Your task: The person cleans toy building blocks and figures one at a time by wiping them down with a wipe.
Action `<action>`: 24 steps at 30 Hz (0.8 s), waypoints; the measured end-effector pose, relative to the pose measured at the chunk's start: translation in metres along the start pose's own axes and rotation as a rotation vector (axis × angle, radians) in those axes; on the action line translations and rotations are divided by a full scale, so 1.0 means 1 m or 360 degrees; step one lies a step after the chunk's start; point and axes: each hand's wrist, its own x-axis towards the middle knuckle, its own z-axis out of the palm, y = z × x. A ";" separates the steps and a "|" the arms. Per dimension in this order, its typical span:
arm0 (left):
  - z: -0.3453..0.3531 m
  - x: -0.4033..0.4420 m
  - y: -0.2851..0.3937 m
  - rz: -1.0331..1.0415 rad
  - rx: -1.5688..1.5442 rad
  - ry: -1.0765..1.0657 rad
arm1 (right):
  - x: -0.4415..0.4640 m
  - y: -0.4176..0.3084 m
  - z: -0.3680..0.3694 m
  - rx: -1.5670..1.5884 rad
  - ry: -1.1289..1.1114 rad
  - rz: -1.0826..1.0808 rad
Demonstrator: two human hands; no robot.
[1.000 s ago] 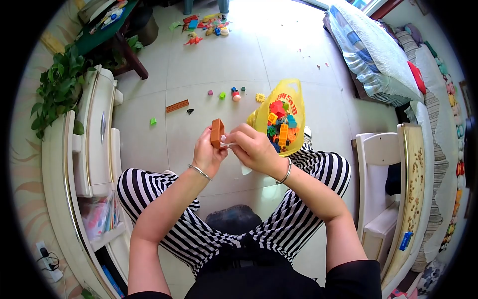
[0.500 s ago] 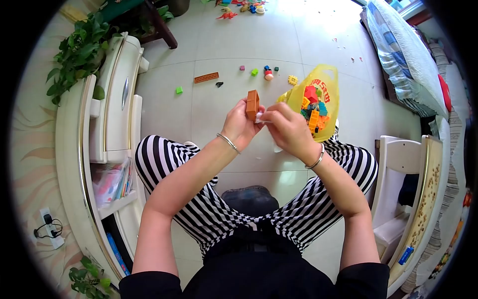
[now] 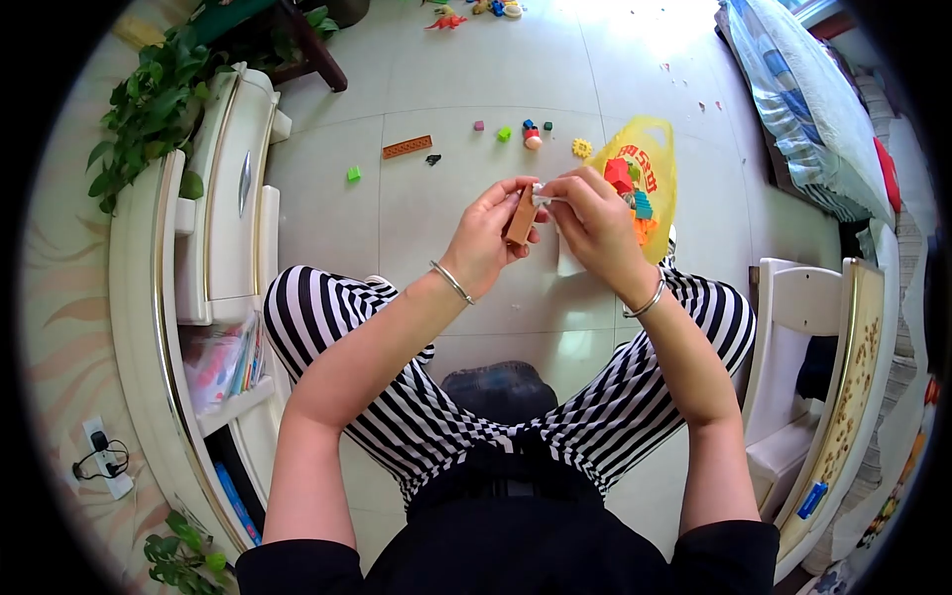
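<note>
My left hand (image 3: 486, 236) is wrapped round an orange-brown toy block (image 3: 521, 218), held tilted above the floor. Close on its right, my right hand (image 3: 593, 220) pinches a white tissue or cloth (image 3: 540, 196) against the block's upper end. Part of the white material hangs below my right fingers. Just beyond my right hand a yellow plastic bag (image 3: 656, 149) holds red, teal and orange toy pieces, partly hidden by that hand.
On the floor (image 3: 446, 297) lie a flat brown brick (image 3: 408, 147), a green block (image 3: 354, 174), a yellow gear-like piece (image 3: 581, 148) and a small figure (image 3: 533, 137). White furniture (image 3: 233, 198) stands left, a white chair (image 3: 798, 297) right.
The view has shifted, so the floor items sit lower right than a second ago. My left hand has turned the block to a slant, and the white material has moved to its upper end.
</note>
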 end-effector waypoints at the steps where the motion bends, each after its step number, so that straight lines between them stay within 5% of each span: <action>1: -0.002 0.001 -0.001 -0.0017 -0.0028 -0.0003 | 0.000 0.004 -0.001 -0.0081 0.0022 0.0029; 12: 0.009 -0.001 0.005 0.0057 -0.0003 0.0089 | 0.006 0.010 -0.018 -0.0170 0.0160 0.0068; 24: 0.001 0.005 -0.002 0.0714 0.1245 0.0163 | 0.007 0.003 -0.016 -0.0072 0.0030 0.0103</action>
